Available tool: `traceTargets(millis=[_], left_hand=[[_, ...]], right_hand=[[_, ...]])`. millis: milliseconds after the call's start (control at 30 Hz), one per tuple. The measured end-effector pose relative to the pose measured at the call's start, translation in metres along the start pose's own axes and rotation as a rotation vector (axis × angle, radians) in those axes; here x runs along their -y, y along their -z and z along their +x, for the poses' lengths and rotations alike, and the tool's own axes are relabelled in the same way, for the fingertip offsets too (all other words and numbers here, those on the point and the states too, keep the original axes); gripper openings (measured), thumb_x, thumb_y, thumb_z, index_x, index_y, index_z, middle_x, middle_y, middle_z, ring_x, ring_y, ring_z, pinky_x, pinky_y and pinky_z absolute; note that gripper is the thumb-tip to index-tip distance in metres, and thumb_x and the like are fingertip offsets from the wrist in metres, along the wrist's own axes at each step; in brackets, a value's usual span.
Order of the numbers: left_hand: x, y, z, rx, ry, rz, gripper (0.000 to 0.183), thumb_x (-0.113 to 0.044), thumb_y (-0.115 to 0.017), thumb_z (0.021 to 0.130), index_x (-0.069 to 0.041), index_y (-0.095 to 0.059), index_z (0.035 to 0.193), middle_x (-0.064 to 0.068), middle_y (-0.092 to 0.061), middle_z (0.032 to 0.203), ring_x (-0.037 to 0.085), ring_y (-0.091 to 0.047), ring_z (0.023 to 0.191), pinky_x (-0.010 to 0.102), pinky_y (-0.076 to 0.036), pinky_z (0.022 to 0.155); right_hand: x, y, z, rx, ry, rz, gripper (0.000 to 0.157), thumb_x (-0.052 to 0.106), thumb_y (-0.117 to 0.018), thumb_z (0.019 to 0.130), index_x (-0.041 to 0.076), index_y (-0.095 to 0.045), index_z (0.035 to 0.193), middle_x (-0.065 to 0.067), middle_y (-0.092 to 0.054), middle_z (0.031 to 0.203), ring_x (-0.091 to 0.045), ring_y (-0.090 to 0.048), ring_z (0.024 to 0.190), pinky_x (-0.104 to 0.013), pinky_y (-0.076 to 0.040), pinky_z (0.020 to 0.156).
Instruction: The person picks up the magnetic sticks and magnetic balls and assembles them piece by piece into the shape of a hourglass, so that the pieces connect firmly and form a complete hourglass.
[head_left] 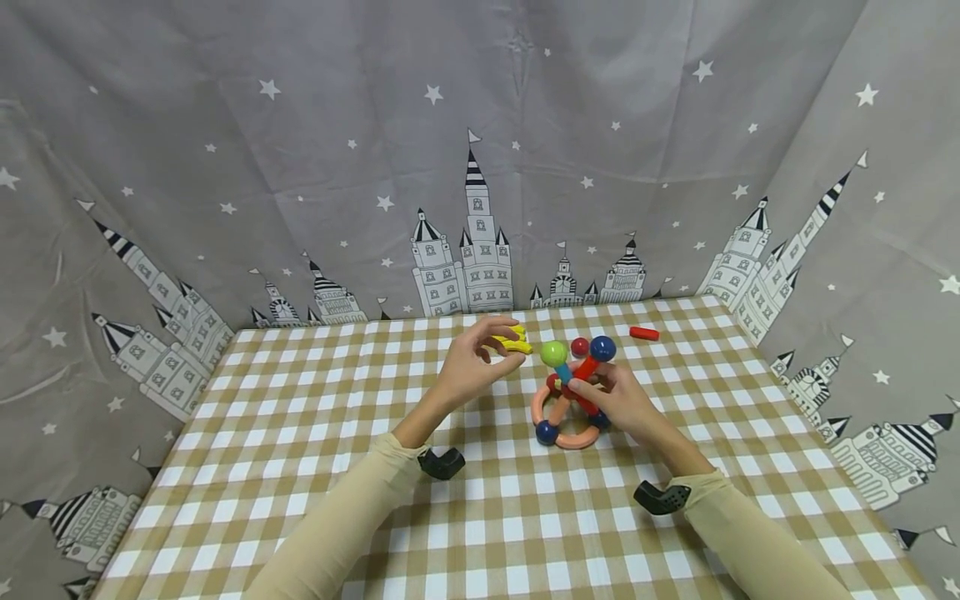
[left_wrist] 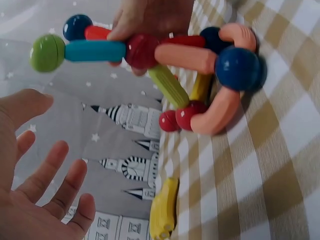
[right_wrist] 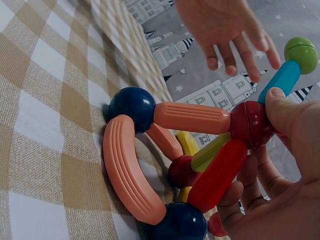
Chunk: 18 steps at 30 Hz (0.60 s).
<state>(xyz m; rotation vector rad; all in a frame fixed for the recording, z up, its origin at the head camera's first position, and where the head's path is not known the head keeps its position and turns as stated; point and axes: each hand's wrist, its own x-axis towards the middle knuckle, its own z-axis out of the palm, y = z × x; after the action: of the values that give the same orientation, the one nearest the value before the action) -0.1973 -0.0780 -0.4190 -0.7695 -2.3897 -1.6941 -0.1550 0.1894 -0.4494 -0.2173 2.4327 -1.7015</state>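
Observation:
A model of magnetic balls and sticks (head_left: 561,406) stands on the checked cloth, its curved orange sticks forming a ring at the base. My right hand (head_left: 621,400) grips its upper part, the thumb at the blue stick (right_wrist: 280,80) beside the central dark-red ball (right_wrist: 250,122). A green ball (head_left: 554,353) tops the blue stick, and a dark blue ball (head_left: 602,348) caps a red stick. Left of the model, my left hand (head_left: 474,364) is raised with nothing in it, fingers apart and relaxed. Partly behind it lie curved yellow sticks (head_left: 517,346).
A loose red stick (head_left: 644,333) lies at the back right of the table. A red ball (head_left: 580,347) sits just behind the model. The checked tablecloth (head_left: 300,450) reaches back to a grey curtain (head_left: 330,167) printed with castles and stars.

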Motion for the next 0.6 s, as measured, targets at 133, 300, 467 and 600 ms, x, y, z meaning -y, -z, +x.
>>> traceTargets(millis=[133,300,467,600], left_hand=[[0.011,0.003,0.003,-0.006,0.035,0.032,0.052,-0.016,-0.085,0.085,-0.013,-0.063,0.132,0.015,-0.072,0.116,0.036,-0.067,0.092,0.033,-0.047,0.070],[0.031,0.001,0.013,0.001,0.078,0.058,0.054,-0.012,-0.087,0.083,-0.013,-0.063,0.131,0.020,-0.070,0.117,0.044,-0.066,0.096,0.051,-0.053,0.081],[0.049,-0.004,0.025,0.036,0.118,0.135,0.057,-0.013,-0.089,0.081,-0.008,-0.061,0.131,0.023,-0.069,0.119,0.044,-0.064,0.100,0.053,-0.052,0.088],[0.058,-0.008,0.032,0.061,0.124,0.238,0.058,-0.021,-0.091,0.080,-0.009,-0.063,0.130,0.016,-0.071,0.117,0.036,-0.065,0.102,0.044,-0.052,0.086]], right_hand=[[0.000,0.000,0.000,0.005,0.026,0.003,0.042,0.027,-0.067,0.102,0.001,-0.060,0.134,-0.016,-0.068,0.128,-0.031,-0.061,0.111,-0.044,-0.051,0.097],[0.001,0.001,-0.002,-0.004,0.034,-0.003,0.041,0.028,-0.068,0.102,0.002,-0.061,0.133,-0.015,-0.068,0.128,-0.031,-0.060,0.110,-0.042,-0.050,0.096],[0.002,0.000,-0.001,-0.005,0.046,0.004,0.041,0.026,-0.068,0.101,0.001,-0.061,0.132,-0.016,-0.068,0.127,-0.031,-0.061,0.108,-0.040,-0.050,0.094],[0.001,-0.001,0.000,-0.007,0.037,0.000,0.040,0.027,-0.068,0.101,0.002,-0.061,0.133,-0.016,-0.068,0.127,-0.031,-0.061,0.109,-0.040,-0.051,0.094]])
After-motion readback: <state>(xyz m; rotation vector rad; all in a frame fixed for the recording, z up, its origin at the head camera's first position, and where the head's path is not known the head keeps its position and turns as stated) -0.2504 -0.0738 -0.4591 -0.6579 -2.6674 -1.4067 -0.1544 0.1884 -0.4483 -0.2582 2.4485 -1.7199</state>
